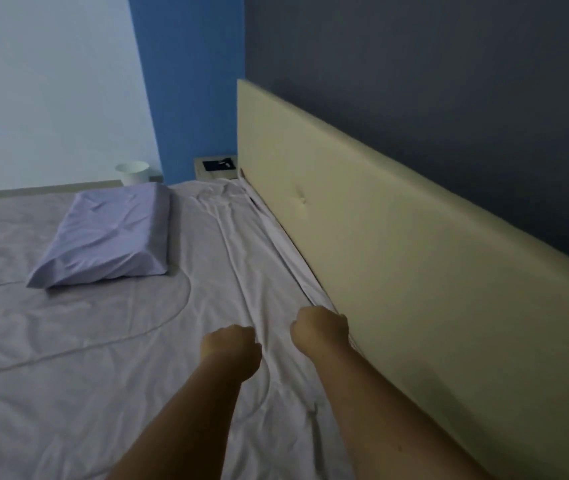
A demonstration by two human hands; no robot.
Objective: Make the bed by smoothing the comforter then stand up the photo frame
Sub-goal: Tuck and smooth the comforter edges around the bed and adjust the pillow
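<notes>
wrinkled matt cloth comforter (103, 358), creased cloth pillow (103, 237), smooth padded leather-like headboard (397, 244), matt painted walls (414, 64)

Fingers of the left hand (231, 344) and right hand (321, 327) curl hidden into the comforter (103, 393) — the nightstand's (203, 174) dark item (219, 164) is unidentifiable.

Bed (277, 239): wide, its right edge against a cream padded headboard (380, 237).
Comforter (103, 358): pale lilac, creased, spread across the bed.
Pillow (106, 233): lilac, flat on the comforter, far left.

A bedroom, shown by the spread comforter (103, 375), pillow (103, 233), padded headboard (397, 254) and bedside table (215, 166).
</notes>
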